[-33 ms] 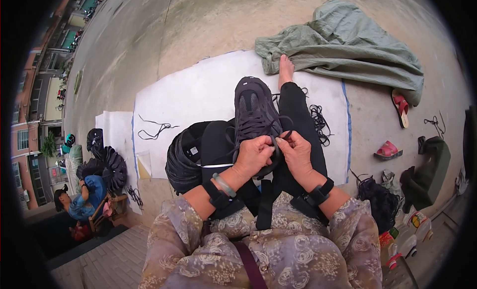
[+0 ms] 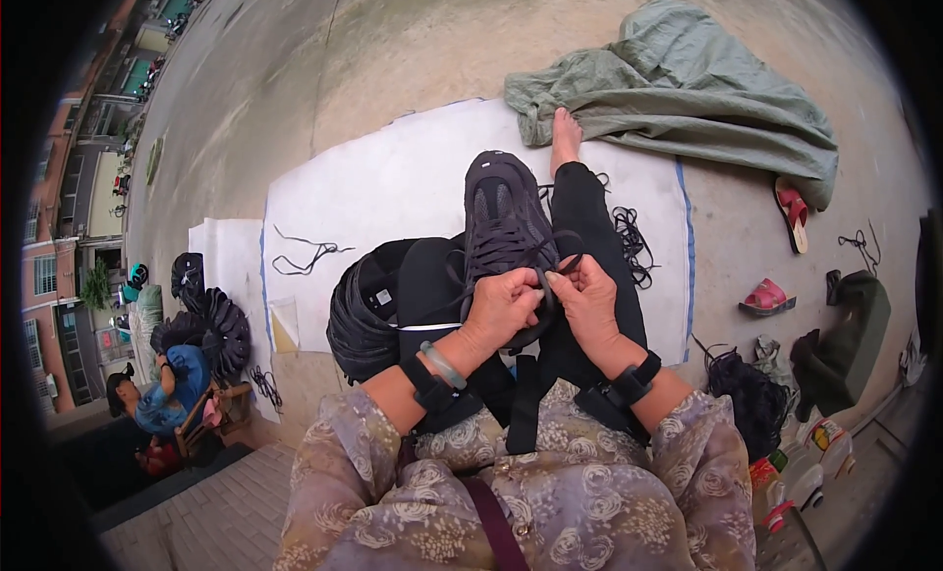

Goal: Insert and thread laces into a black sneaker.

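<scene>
A dark sneaker [image 2: 499, 203] lies on my lap, toe pointing away from me, with dark laces [image 2: 499, 245] threaded across its front. Over its collar, my left hand [image 2: 501, 308] is closed, thumb and fingers pinched on the shoelace. Close beside it, my right hand [image 2: 589, 301] pinches the lace between thumb and forefinger, and a dark loop shows just above the fingertips. The two hands nearly touch. Fingers hide the lace ends and part of the shoe's opening.
My legs rest on a white sheet [image 2: 393, 168] with a loose lace [image 2: 305, 257] and a lace bundle [image 2: 634, 242]. A black bag [image 2: 359, 311] sits by my left leg. Around lie green cloth [image 2: 688, 90], red slippers [image 2: 766, 296] and black shoes [image 2: 221, 326]. Another person [image 2: 172, 389] sits far left.
</scene>
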Demonstrator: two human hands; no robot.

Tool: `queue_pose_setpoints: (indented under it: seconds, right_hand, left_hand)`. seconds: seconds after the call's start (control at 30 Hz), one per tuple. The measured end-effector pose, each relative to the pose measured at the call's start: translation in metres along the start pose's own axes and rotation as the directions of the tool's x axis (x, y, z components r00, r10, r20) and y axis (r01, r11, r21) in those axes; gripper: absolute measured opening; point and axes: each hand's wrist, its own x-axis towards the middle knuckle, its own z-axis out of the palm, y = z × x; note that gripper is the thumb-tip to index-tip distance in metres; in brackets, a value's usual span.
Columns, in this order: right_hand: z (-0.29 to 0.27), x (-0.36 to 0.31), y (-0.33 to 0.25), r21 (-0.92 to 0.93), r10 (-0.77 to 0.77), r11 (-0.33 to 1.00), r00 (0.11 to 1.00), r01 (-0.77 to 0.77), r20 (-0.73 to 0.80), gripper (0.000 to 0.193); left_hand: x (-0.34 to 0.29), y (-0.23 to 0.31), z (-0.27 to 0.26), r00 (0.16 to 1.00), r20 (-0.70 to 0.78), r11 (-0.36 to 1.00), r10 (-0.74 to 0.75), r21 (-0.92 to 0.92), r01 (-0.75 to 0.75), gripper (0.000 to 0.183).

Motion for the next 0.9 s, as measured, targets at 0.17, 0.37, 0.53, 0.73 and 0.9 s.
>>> queue_pose_setpoints:
  seconds: [0.17, 0.37, 0.53, 0.73, 0.9]
  right_hand:
    - [-0.004, 0.002, -0.012, 0.052, 0.096, 0.994, 0.992, -0.101, 0.086, 0.009]
    - [0.001, 0.002, -0.011, -0.007, 0.132, 0.991, 0.987, -0.132, 0.094, 0.008]
    - [-0.002, 0.001, -0.012, 0.002, 0.125, 0.992, 0.985, -0.126, 0.12, 0.008]
    - [-0.005, -0.005, -0.011, 0.011, 0.147, 0.989, 0.984, -0.148, 0.098, 0.007]
    - [-0.003, -0.003, -0.012, -0.031, 0.137, 0.99, 0.988, -0.135, 0.066, 0.009]
  left_hand:
    - [0.0, -0.002, 0.0, 1.0, 0.004, 0.999, -0.016, -0.031, 0.016, 0.015]
    - [-0.001, -0.002, -0.002, 1.0, 0.011, 1.0, -0.006, -0.021, 0.006, 0.014]
    - [-0.001, -0.007, 0.003, 1.0, -0.014, 0.999, -0.005, -0.049, 0.004, 0.012]
    - [-0.006, -0.008, 0.007, 0.992, -0.046, 0.991, 0.119, -0.047, -0.122, 0.01]
    - [-0.002, -0.007, 0.007, 0.985, -0.069, 0.987, 0.159, -0.023, -0.161, 0.006]
